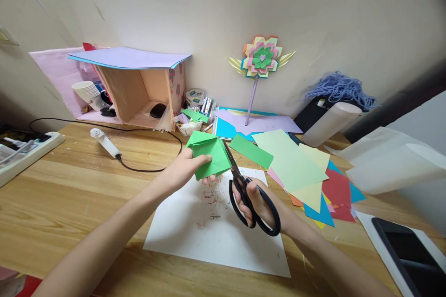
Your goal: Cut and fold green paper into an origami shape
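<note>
My left hand grips a folded piece of green paper by its left side, thumb on top and fingertips showing beneath. In my right hand is a pair of black-handled scissors, with thumb and fingers through the loops. The scissor blades touch the right edge of the green paper, pointing up and away; how far they are spread is hard to see. Below both hands lies a white sheet with coloured marks. A green paper strip rests just right of the blades.
Coloured paper sheets overlap on the right, near a phone. A layered paper flower stands at the back wall. A box sits back left, with a white corded device before it. Blue yarn lies back right.
</note>
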A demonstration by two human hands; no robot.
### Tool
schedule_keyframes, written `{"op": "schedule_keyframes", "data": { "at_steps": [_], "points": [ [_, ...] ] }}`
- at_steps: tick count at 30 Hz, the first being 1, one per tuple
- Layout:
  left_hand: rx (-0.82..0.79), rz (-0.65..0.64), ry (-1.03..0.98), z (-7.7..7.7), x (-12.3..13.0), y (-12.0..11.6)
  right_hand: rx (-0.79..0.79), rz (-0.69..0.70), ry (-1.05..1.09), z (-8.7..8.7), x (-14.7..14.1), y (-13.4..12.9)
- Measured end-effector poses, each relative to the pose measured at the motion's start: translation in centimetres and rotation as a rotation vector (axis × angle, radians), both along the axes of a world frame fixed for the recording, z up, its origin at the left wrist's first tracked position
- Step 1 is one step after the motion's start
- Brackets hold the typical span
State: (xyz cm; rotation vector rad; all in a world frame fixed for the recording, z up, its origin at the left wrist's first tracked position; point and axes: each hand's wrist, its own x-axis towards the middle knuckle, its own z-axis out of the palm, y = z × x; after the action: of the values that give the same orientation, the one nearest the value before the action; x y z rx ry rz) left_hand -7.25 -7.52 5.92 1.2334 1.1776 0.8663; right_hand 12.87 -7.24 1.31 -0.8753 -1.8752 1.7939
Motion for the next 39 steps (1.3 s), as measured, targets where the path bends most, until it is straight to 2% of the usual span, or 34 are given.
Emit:
{"op": "schedule_keyframes", "data": {
  "at_steps": [7,14,21,39],
  "points": [
    [-0.031,0.032,-0.019,0.4,-0.1,-0.1,-0.040,0.035,0.048,0.4,0.3,0.2],
    [0.014,0.009,-0.072,0.3,-0.1,0.0,-0.025,0.036,0.050,0.7,0.4,0.2],
    [-0.025,0.018,-0.048,0.6,0.1,-0.1,0.022,0.034,0.034,1.0,0.6,0.0],
    [0.005,0.027,0.025,0.7,-0.3,-0.2,0.081,0.009,-0.062,1.2,0.6,0.2]
  ]
}}
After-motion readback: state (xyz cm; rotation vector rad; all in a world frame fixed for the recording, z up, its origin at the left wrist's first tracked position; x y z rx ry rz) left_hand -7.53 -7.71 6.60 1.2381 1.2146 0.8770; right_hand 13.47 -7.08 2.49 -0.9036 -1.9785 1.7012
